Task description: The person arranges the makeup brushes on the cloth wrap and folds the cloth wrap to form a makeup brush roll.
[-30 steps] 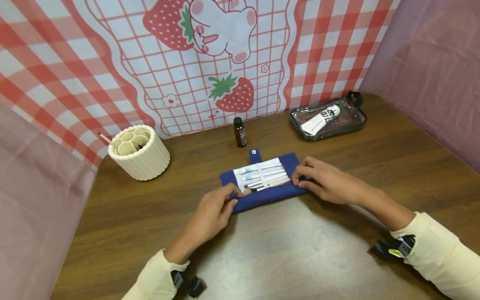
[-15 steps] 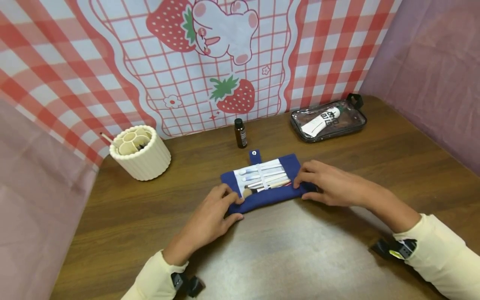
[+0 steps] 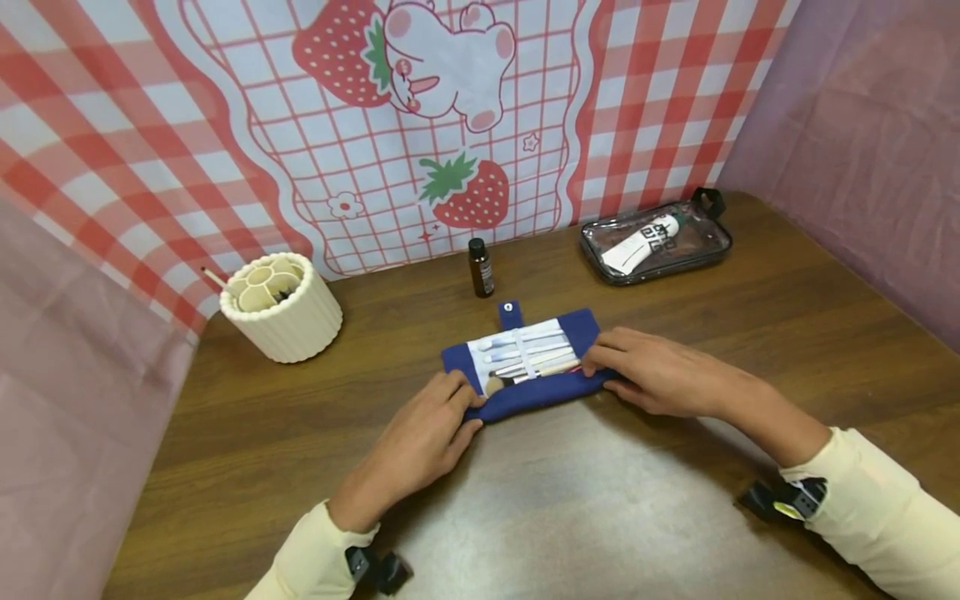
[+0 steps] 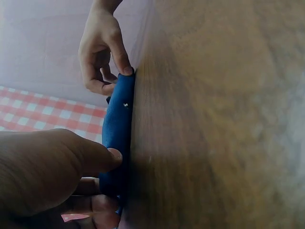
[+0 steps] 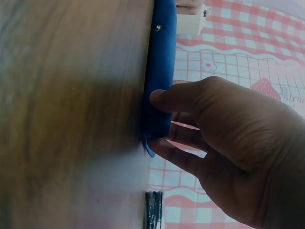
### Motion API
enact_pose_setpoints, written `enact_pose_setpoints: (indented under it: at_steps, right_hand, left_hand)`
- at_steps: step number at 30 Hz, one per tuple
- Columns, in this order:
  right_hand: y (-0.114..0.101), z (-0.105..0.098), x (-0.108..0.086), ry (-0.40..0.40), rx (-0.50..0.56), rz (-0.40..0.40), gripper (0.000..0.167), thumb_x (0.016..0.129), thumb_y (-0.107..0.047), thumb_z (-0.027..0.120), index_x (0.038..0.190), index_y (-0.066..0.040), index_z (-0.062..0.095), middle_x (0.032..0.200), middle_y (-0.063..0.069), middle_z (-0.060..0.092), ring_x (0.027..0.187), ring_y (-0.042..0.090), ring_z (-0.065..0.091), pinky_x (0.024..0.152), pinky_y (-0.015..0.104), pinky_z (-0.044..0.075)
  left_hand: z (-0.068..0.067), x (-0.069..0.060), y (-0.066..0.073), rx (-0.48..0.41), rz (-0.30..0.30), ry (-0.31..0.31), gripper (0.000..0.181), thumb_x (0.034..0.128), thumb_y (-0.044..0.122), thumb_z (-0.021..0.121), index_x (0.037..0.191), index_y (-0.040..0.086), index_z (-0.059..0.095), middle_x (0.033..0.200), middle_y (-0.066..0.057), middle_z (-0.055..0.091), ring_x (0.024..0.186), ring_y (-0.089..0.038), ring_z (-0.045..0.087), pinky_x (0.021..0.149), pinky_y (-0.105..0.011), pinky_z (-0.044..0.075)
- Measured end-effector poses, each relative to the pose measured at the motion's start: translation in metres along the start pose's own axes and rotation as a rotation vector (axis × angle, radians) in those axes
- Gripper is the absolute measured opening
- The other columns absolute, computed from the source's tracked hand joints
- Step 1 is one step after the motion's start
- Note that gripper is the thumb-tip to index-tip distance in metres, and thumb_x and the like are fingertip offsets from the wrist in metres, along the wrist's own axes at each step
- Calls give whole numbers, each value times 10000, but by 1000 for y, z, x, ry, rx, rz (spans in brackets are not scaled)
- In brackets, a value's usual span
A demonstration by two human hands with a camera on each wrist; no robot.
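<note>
A blue fabric brush roll (image 3: 543, 395) lies on the table, its near side rolled into a thick fold. Several makeup brushes (image 3: 532, 354) lie on its white lining under a pale strap. My left hand (image 3: 427, 425) grips the left end of the fold, thumb in front and fingers over the top. At the right end, my right hand (image 3: 663, 371) pinches the fold the same way. A snap tab (image 3: 510, 315) sticks out from the far edge. In the left wrist view, a small metal snap shows on the fold's outer face (image 4: 116, 119).
Behind the roll stands a small brown bottle (image 3: 482, 268). A ribbed cream holder (image 3: 292, 321) with a stick in it is at the left. A clear black-edged pouch (image 3: 697, 242) holding a white tube (image 3: 641, 243) lies at the back right, near the patterned cloth.
Half a second ago both thumbs were spread away from the fold; now they press against it again. The fold's near edge has shifted slightly away from me. Bottle, holder and pouch stayed put.
</note>
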State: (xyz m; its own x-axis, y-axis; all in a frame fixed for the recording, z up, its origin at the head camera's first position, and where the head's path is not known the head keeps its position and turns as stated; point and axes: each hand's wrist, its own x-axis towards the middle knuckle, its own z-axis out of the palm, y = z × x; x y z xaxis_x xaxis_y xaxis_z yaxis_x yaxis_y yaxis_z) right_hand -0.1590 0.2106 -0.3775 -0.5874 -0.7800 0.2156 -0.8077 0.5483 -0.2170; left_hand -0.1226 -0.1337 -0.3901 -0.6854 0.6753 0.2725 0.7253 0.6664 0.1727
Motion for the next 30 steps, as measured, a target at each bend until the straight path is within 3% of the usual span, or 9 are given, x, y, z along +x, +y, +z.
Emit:
enact_pose_setpoints:
  at_steps: [8,15,19,23,26,30]
  right_hand:
    - [3,4,0,0,58,-10,283,936,-41,649,1176,-183,605,1141,-73,610,1101,105,549,936,386,490]
    - [5,5,-1,-4,132,17,269,974,-13,591,1184,-181,591,1131,-95,604,1065,89,548,914,381,488]
    - [6,3,-1,-38,213,76,264,1005,-22,549,1198,-198,590,1125,-102,599,1059,80,561,902,377,501]
    - [8,1,1,-69,301,107,255,1032,-30,501,1206,-196,587,1129,-95,610,1056,89,580,906,385,504]
    - [9,1,4,-55,350,114,255,1032,-7,486,1195,-172,590,1117,-79,625,1041,102,593,900,391,503]
    - [9,2,7,-2,391,161,256,1018,20,496,1196,-154,557,1089,-62,623,1018,103,596,886,378,502]
  left_hand:
    - [0,0,0,53,23,21,165,945,133,678,1079,36,679,990,-21,579,900,-181,542,810,-338,483]
    - [1,-1,-1,26,-4,57,117,956,96,642,1044,32,685,940,-17,578,869,-193,539,781,-338,482]
    - [2,0,-2,-10,-66,53,109,964,85,625,1034,32,689,918,-18,594,872,-202,556,780,-350,494]
    - [2,2,-3,-108,-164,25,106,978,67,602,1039,36,683,894,-7,608,865,-200,570,788,-371,490]
    - [3,5,-4,-208,-234,29,99,977,52,601,1041,36,674,881,-13,626,846,-196,590,786,-386,492]
    - [5,9,-7,-337,-304,79,96,962,40,622,1053,70,625,823,-11,627,752,-172,592,708,-373,490]
